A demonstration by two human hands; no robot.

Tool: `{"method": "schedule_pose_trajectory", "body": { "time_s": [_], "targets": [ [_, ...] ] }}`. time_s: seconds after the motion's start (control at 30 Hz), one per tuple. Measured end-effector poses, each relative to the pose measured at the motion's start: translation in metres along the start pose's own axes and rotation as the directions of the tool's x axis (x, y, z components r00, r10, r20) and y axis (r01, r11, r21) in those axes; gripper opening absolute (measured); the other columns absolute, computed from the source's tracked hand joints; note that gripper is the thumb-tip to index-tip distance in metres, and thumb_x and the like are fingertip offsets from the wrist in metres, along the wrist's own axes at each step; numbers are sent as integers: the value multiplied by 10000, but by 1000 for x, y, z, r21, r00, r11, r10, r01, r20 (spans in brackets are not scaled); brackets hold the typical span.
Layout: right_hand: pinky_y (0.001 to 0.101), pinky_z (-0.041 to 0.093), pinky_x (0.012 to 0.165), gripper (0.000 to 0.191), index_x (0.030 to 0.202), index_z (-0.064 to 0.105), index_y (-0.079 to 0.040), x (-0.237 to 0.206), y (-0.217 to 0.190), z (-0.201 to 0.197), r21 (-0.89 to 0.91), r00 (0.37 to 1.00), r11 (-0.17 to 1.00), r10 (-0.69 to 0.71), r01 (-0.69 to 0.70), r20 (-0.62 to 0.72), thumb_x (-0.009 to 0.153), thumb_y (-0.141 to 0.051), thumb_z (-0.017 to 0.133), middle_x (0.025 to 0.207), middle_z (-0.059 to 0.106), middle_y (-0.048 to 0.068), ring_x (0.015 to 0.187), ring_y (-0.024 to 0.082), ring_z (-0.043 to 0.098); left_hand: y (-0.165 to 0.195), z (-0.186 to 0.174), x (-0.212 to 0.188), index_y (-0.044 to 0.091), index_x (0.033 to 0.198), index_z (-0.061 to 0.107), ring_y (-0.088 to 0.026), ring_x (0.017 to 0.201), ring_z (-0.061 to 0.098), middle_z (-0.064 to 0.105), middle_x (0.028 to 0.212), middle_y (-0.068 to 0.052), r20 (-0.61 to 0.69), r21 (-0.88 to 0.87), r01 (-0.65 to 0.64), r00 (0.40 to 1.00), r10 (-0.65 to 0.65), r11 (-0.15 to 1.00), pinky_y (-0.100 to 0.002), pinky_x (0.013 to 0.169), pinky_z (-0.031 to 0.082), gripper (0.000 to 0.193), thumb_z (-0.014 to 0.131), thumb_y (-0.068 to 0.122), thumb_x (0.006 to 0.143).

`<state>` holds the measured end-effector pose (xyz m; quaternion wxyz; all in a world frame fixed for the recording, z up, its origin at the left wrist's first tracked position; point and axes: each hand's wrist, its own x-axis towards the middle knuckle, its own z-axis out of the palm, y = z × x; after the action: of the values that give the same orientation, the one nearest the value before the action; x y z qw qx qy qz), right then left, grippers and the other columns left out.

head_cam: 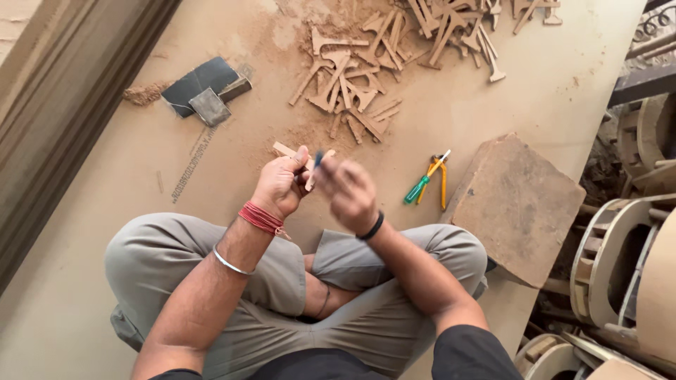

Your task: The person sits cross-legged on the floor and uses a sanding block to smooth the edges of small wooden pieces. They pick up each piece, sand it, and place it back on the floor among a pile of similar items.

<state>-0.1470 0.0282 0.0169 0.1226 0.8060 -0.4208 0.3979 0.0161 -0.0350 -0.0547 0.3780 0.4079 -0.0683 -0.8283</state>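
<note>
Fingers of left hand (280, 184) pinch wooden piece (296, 156) (right hand (350, 193) blurred, grip unclear).

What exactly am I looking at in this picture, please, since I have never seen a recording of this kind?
There is no machine here: a person sits cross-legged on a large brown board, and a camera on their head looks down at their two bare hands. The left hand, with red thread at the wrist, holds a small flat wooden piece. The right hand, with a dark wristband, is blurred and holds something thin and dark against that piece; I cannot tell what. Ahead lies a pile of similar wooden cut-outs in sawdust. A green-handled screwdriver and yellow-handled pliers lie to the right, beside a stone slab. Dark sandpaper sheets lie to the left.
</note>
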Motion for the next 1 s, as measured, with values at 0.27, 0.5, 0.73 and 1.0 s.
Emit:
{"method": "schedule_pose_trajectory", "body": {
  "time_s": [0.27,0.5,0.73,1.0],
  "targets": [
    [405,575,919,337,1163,787,-24,2,-3,-1,-49,996,995,86,-86,7,837,28,721,1280,715,191,1035,286,669,0,0,-3,104,845,643,-108,572,579,615,688,13,38,-15,5,999,-5,1000,-285,516,504,246,729,298,969],
    [386,572,915,294,1151,796,-40,5,-2,-4,-46,996,995,86,-87,-19,867,15,744,1283,707,139,996,297,658,-1,1,-4,106,849,636,-109,612,603,638,736,3,3,-6,-9,1000,9,1000,-285,553,522,226,719,279,969],
    [374,566,903,251,1155,775,-89,8,6,-9,-25,996,996,-89,88,-25,906,-54,775,1251,702,83,982,260,647,3,0,-4,110,857,633,-116,586,593,640,720,0,159,17,-28,987,25,999,-272,534,502,276,727,344,970],
    [329,598,939,429,1400,644,-10,-15,17,0,575,639,389,694,-720,332,1002,115,542,1319,690,179,1057,193,682,7,13,-9,116,1005,629,-172,859,685,721,974,-66,158,97,-199,970,183,975,-339,750,603,85,640,201,997]
  ]
}}
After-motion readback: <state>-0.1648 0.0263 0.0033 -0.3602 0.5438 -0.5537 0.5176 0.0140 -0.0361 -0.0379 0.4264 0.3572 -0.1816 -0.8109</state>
